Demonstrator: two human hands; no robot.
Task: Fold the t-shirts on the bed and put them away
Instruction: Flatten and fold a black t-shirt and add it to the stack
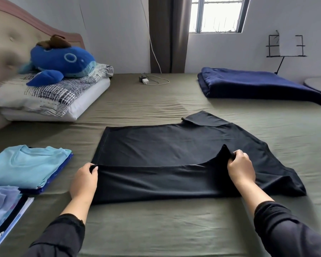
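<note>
The black t-shirt lies spread flat on the bed, sideways to the viewer, with its hem end toward the pillow and its sleeves toward the folded navy blanket.

Handling: the fabric appears thin, light and limp. It drapes and ridges where lifted, so it will likely not hold a crease unaided. Take hold along the edge, at two well-separated points, to keep the fold line straight.

Grip state: the left hand has its fingers curled round the near edge at the hem corner. The right hand pinches a raised peak of cloth near the sleeve end. The near side is partly turned over the body.

Surface: an olive sheet, slightly wrinkled, soft underneath.

Room: folded light-blue shirts are stacked beside the t-shirt on its hem side. A blue plush whale rests on the pillow. A charger and cable lie beyond the t-shirt, below the window.
</note>
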